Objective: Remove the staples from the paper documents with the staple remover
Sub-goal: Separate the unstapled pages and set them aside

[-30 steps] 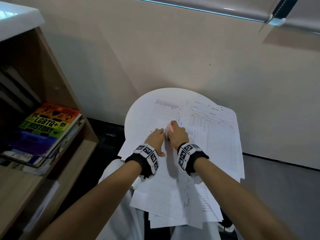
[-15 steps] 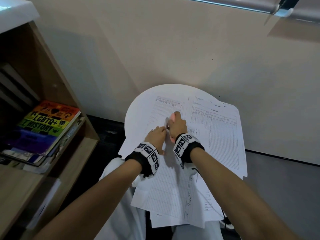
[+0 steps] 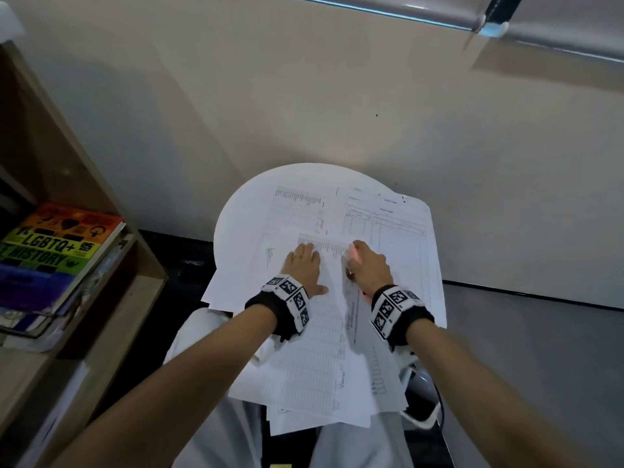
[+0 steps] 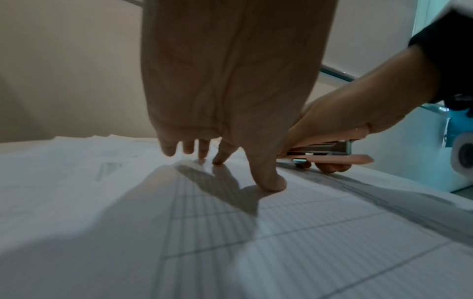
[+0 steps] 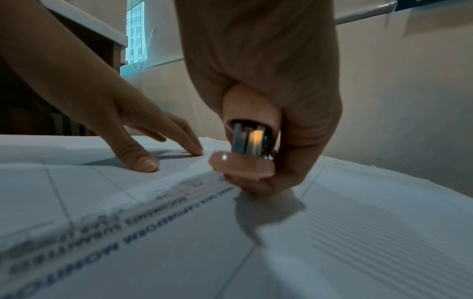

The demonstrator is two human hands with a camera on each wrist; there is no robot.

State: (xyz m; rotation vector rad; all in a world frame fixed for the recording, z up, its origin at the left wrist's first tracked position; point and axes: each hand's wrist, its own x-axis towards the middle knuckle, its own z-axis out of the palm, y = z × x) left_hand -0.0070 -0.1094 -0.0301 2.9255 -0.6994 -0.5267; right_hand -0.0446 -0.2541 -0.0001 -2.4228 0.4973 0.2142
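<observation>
The left hand (image 3: 304, 265) has slid leftward, fingers (image 4: 271, 182) flat, pinning the white printed paper documents (image 3: 314, 349) on the round white surface (image 3: 243, 214), while the right hand (image 3: 369, 265), moved apart, grips the pink-and-metal staple remover (image 5: 245, 149), likely having pulled a staple.

Setting: office or study corner, indoors. Evidence: small round white surface (image 3: 236, 224) set against a plain cream wall (image 3: 304, 96); printed tabular forms (image 3: 388, 231) spread in overlapping stacks; wooden bookshelf (image 3: 84, 184) at left holding flat-stacked books, topmost a rainbow-covered LGBTQ+ history book (image 3: 57, 244); grey floor (image 3: 523, 349); roller blind (image 3: 557, 38) above.
</observation>
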